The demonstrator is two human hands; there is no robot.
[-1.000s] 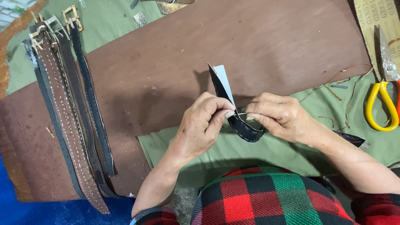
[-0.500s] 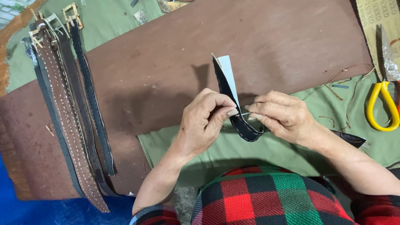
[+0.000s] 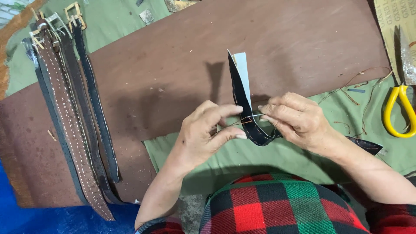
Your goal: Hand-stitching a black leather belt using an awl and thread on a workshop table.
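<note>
Head view: left hand [image 3: 203, 138], right hand [image 3: 294, 119] both pinch one black strap [image 3: 245, 104] (grip closed); four belts [image 3: 71, 117] aside.

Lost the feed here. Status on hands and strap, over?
Left hand and right hand both pinching black strap, thread between fingers. Strap bent upward. Nothing in the way.

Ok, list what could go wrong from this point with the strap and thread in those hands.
1. The needle sits between fingertips of both the left hand and right hand, so a slip could prick a finger.
2. The thread runs close along the black strap edge and might snag or tangle.
3. The yellow-handled scissors lie near the right forearm; a sweep could knock them.
</note>
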